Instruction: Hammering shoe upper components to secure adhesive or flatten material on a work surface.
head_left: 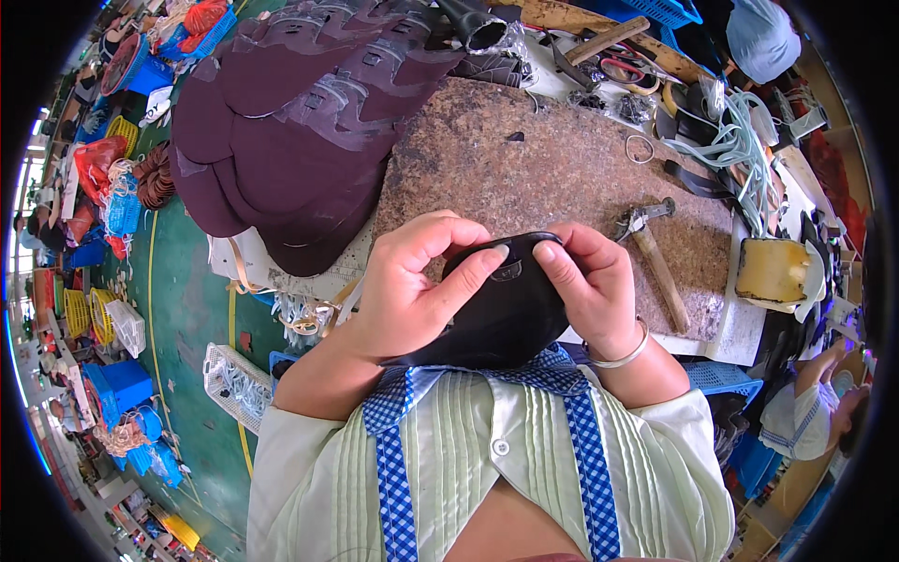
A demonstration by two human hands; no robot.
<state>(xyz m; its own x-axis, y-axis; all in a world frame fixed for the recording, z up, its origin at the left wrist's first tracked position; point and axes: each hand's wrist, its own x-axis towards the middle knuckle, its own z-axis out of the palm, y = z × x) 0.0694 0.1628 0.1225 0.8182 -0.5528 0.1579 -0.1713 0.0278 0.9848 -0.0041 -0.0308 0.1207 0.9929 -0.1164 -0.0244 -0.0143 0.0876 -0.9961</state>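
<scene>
Close in front of my chest I hold a smooth black piece of leather-like material (pixel 506 323) with a rounded, folded-looking upper edge. My left hand (pixel 412 281) pinches that edge between thumb and fingers, beside a small slot-like detail. On the other side of the slot, my right hand (pixel 595 281) grips the same edge, thumb on top. The fingers behind the piece are mostly hidden. Beyond it lies a worn brown work board (pixel 534 159). A hammer (pixel 660 267) with a wooden handle rests on the board, to the right of my right hand.
A pile of dark purple cut pieces (pixel 281 150) covers the table's left part. Scissors (pixel 627 73), another wooden-handled tool (pixel 607 40) and pale cords (pixel 740 140) lie at the far right. A yellowish roll (pixel 773 270) stands right. A white basket (pixel 239 384) stands lower left; another person (pixel 801 412) sits right.
</scene>
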